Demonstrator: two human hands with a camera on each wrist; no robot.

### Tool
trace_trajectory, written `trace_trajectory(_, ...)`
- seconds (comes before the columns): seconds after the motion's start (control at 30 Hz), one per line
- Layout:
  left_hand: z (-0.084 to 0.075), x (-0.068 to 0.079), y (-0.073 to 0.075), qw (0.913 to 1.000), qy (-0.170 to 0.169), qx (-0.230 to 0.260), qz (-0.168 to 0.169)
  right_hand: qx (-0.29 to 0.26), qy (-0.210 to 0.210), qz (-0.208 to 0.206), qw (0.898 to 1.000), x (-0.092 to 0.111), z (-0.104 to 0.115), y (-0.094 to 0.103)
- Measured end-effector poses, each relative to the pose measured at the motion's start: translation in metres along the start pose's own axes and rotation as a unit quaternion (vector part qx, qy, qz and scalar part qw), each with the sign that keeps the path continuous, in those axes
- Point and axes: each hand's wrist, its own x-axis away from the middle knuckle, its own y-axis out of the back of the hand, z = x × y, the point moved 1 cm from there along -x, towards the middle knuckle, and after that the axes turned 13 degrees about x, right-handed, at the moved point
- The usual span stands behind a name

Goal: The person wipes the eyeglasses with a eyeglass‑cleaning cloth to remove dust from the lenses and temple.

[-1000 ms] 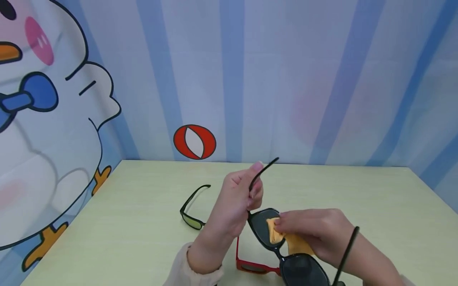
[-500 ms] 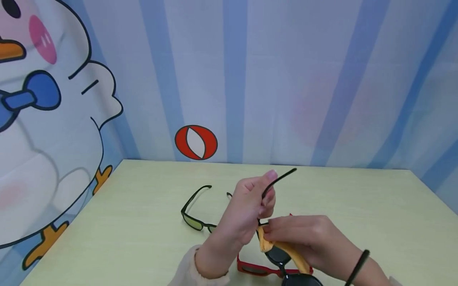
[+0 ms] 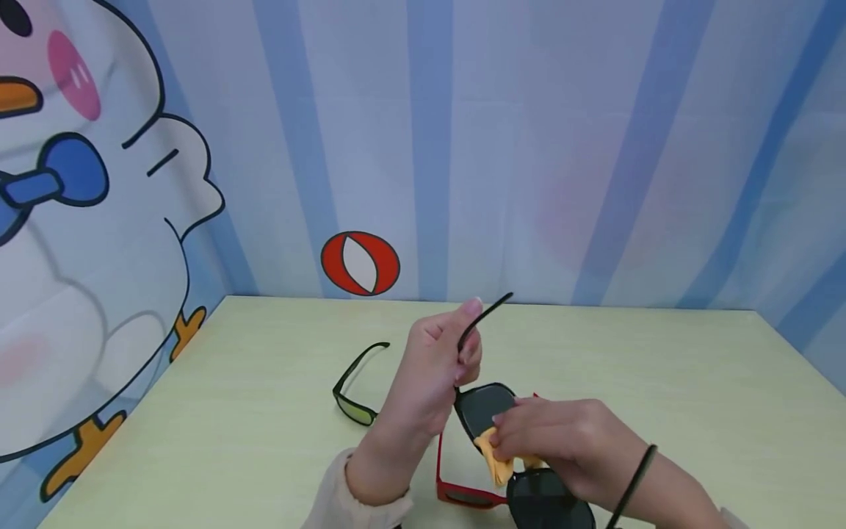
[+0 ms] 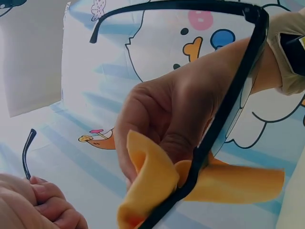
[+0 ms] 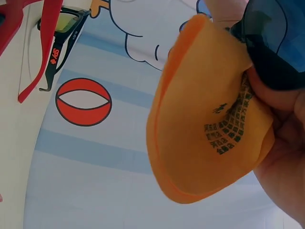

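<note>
Black sunglasses [image 3: 485,404] hang tilted above the table, one arm upward. My left hand [image 3: 432,371] grips them by that arm, its thumb along it. In my right hand [image 3: 575,447] a yellow-orange cloth [image 3: 496,461] is pinched at the lower edge of the upper lens, close to the bridge. The left wrist view shows the cloth [image 4: 147,176] folded around the black frame [image 4: 231,98], with fingers behind it. Dark print marks the cloth [image 5: 190,119] in the right wrist view, where one lens [image 5: 274,36] also shows.
Red-framed glasses [image 3: 471,496] lie on the table [image 3: 264,441] below the sunglasses, partly covered. Black glasses with green lenses [image 3: 355,410] lie to the left, partly behind my left forearm. A striped blue backdrop [image 3: 529,147] stands behind the table.
Both hands shifted right and then back left with the sunglasses. The cloth went from the upper lens's inner side to its hinge end, and now sits lower, near the bridge.
</note>
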Motion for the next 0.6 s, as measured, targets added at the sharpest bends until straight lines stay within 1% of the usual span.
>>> trace_trajectory(0.03, -0.0005, -0.0003, 0.0004, 1.0000, -0.002, 0.002, -0.002, 0.010, 0.005, -0.005, 1.000, 0.0000, -0.0004, 0.0001)
trace_trajectory(0.13, -0.0017, -0.0007, 0.0012, 1.0000, -0.005, 0.003, -0.007, 0.039, 0.002, -0.019, 0.999, 0.0002, -0.0014, 0.0004)
trace_trajectory(0.27, -0.0023, 0.0008, 0.0009, 1.0000, -0.005, 0.001, -0.003, 0.099, -0.026, -0.045, 0.994, -0.0004, -0.0018, 0.0005)
trace_trajectory(0.33, -0.0019, 0.0020, -0.0001, 1.0000, -0.004, -0.003, 0.005, 0.113, -0.034, -0.055, 0.991, -0.0008, -0.0026, 0.0000)
trace_trajectory(0.43, 0.0000, 0.0039, -0.0024, 0.9995, -0.001, -0.019, 0.023, 0.115, -0.025, -0.063, 0.991, 0.0009, -0.0058, -0.0014)
trace_trajectory(0.47, 0.0007, 0.0044, -0.0033, 0.9993, 0.001, -0.022, 0.030, 0.112, -0.028, -0.060, 0.991, 0.0013, -0.0062, -0.0010)
trace_trajectory(0.6, 0.0051, 0.0058, -0.0076, 0.9986, 0.016, -0.015, 0.048, 0.095, -0.022, -0.062, 0.993, 0.0025, -0.0077, -0.0013)
